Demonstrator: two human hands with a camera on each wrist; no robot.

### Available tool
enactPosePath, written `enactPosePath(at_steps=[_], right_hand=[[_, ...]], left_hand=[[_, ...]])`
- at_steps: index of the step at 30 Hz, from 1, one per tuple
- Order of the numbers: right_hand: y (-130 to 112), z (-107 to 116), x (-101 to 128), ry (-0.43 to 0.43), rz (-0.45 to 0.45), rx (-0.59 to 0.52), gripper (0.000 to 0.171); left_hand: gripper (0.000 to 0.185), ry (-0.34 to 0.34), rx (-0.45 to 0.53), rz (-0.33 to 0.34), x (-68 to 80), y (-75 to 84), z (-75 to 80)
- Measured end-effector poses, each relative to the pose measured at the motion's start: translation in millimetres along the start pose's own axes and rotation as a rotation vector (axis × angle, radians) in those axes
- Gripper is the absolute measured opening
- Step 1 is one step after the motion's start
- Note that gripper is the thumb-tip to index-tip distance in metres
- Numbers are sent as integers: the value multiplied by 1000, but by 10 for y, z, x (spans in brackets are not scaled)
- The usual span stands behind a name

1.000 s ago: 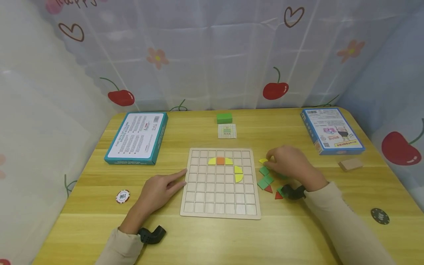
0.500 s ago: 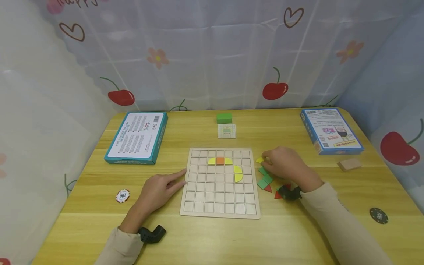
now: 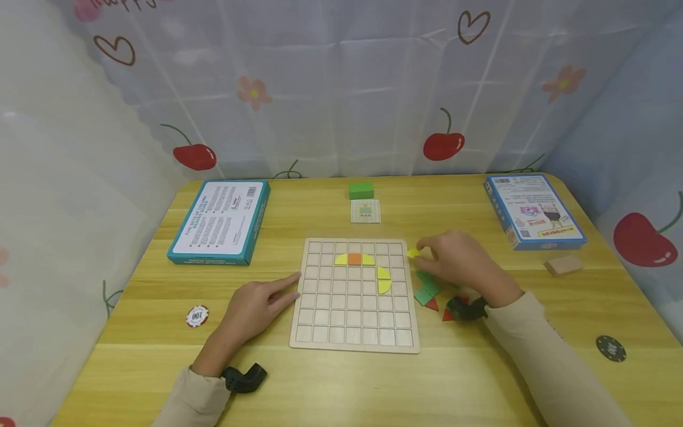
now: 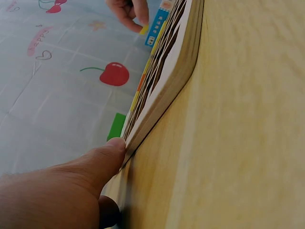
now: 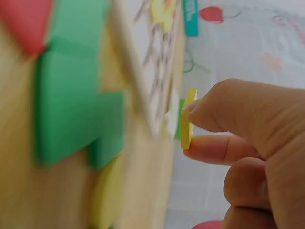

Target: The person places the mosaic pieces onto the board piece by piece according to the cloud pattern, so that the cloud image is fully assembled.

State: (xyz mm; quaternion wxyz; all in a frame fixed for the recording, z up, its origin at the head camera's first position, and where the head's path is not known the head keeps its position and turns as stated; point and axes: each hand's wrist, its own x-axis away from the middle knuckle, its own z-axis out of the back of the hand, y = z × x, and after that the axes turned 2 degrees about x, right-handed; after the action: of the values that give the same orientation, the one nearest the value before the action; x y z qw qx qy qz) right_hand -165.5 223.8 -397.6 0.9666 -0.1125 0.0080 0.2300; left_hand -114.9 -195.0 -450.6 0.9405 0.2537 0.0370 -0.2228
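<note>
One yellow piece [image 3: 413,253] pinched on edge between thumb and forefinger of right hand [image 3: 460,261], just off the right side of the grid board [image 3: 354,341] and above green and red pieces [image 3: 428,292] lying on the table [image 3: 341,385]. Left hand [image 3: 255,306] flat, fingers loosely straight, forefinger tip touching the board's left edge, holding nothing.

Two boxes [image 3: 219,222], two chips [image 3: 197,316]
</note>
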Motion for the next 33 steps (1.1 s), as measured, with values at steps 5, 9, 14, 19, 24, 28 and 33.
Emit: enactPosePath(at_steps=[5,9,14,19,24,28,33], right_hand=[[-208,80,-63,8,52,-20,28],[-382,64,-152,-13,116,-19,27],[-631,-10,-294,-51,212,-47,27],[-911,-85,-469,-65,306,-61,17],[-1106,-168,-622,-84,349,-20,16],[-1182,-230,-701,-93,338,-15,18],[-1226,-314,-768,-83,350,-18,12]], left_hand=[[43,-6,-3,8,2,10,2],[43,-11,-2,11,5,11,-3],[43,-13,-6,6,-2,1,-8],[43,-8,-12,3,-7,-11,-6],[43,-3,-9,3,-8,-17,-10],[42,8,-11,-7,-12,-16,-13],[42,21,-22,-19,-13,-10,-5]])
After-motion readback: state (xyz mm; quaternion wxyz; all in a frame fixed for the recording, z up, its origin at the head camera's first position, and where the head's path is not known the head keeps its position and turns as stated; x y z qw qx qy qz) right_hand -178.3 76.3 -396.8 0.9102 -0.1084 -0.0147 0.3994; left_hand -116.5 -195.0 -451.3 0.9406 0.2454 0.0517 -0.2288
